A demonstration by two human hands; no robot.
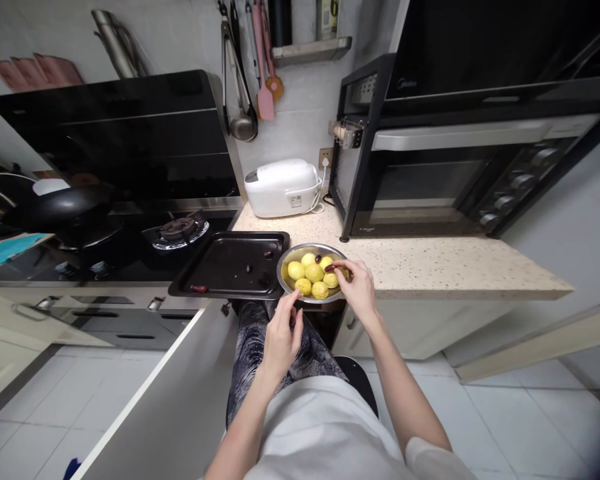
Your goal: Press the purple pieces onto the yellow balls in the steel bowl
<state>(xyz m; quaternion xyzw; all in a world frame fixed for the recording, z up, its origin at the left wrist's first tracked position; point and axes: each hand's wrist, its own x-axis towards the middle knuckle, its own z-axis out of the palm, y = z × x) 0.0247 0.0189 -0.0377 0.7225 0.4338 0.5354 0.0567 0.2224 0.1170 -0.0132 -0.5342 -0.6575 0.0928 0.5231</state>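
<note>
A metal bowl on the counter's front edge holds several yellow round fruits, with a small dark oval item among them. My right hand is over the bowl's right side, thumb and fingers pinched on a dark red oval item. Near the bowl's lower left rim is my left hand, its fingers curled around something dark that is mostly hidden. To the left lies a black baking tray with a few small dark items and a red one on it.
Behind the bowl stands a white rice cooker. A gas stove with a burner and a black wok is at the left. An oven stands on the right counter. Below, a cabinet door hangs open beside my legs.
</note>
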